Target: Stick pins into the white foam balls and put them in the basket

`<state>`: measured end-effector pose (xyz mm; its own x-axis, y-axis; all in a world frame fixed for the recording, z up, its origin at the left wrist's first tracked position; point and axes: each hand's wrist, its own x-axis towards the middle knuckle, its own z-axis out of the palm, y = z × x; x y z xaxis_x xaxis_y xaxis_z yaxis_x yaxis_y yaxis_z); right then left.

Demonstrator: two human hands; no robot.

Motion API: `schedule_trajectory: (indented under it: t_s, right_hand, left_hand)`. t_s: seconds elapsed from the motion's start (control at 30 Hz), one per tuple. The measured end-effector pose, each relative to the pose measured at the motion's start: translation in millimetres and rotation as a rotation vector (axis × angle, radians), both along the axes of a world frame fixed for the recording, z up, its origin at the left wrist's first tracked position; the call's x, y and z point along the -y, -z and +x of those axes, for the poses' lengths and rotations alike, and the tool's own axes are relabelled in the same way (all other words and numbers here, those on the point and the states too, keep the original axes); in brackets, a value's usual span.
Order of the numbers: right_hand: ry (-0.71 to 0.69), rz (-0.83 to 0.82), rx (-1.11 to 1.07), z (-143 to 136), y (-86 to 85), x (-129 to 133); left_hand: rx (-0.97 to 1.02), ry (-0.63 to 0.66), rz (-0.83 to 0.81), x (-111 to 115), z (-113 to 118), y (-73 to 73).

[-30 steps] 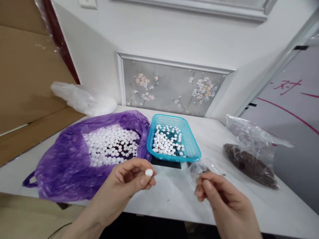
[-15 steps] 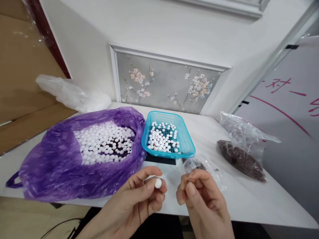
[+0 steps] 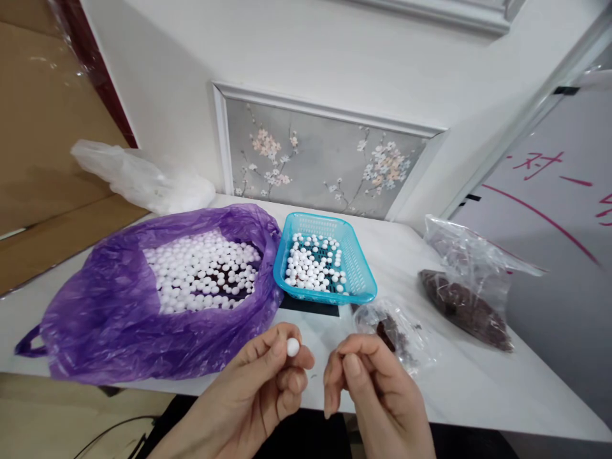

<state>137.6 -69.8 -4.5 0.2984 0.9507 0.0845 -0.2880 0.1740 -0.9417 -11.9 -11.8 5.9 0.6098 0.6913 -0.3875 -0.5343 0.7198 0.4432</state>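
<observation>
Between the thumb and fingers of my left hand (image 3: 268, 376) is a small white ball (image 3: 292, 347), held above the table's front part. My right hand (image 3: 375, 389) is just to the right, apart from the ball; its thumb and forefinger are pinched together, and whatever they hold is too small or hidden to make out. Beyond my hands stands a turquoise plastic basket (image 3: 361, 297) with many white balls in it. Behind my right hand lies a small clear bag (image 3: 415, 338) with dark brown bits.
A purple plastic bag (image 3: 109, 325), open and full of white balls, covers the table's left side. At the right a zip bag (image 3: 468, 306) holds dark brown material. A whitish plastic bag (image 3: 143, 182) lies at the back left. A whiteboard (image 3: 554, 210) borders the right.
My right hand has shifted left, closer to my left hand, uncovering more of the small clear bag. The left fingers have closed further around the white ball, which sits slightly higher and farther left.
</observation>
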Motion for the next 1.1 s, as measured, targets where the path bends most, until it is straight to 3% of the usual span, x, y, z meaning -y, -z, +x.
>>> schedule_trajectory:
  t_s: [0.1, 0.27, 0.57, 1.1]
  right_hand:
    - [0.004, 0.027, -0.008, -1, 0.9, 0]
    - [0.024, 0.159, 0.046, -9, 3.1, -3]
    - [0.018, 0.08, -0.074, -29, 5.5, -5]
    - [0.06, 0.123, 0.037, -31, 5.2, -7]
  left_hand:
    - [-0.028, -0.007, 0.001, 0, 0, 0.3]
    - [-0.048, -0.007, 0.14, 3, 5, -2.3]
    - [-0.166, -0.033, 0.352, 5, 8, -4.3]
    - [-0.27, -0.126, 0.431, 10, 6, -2.1]
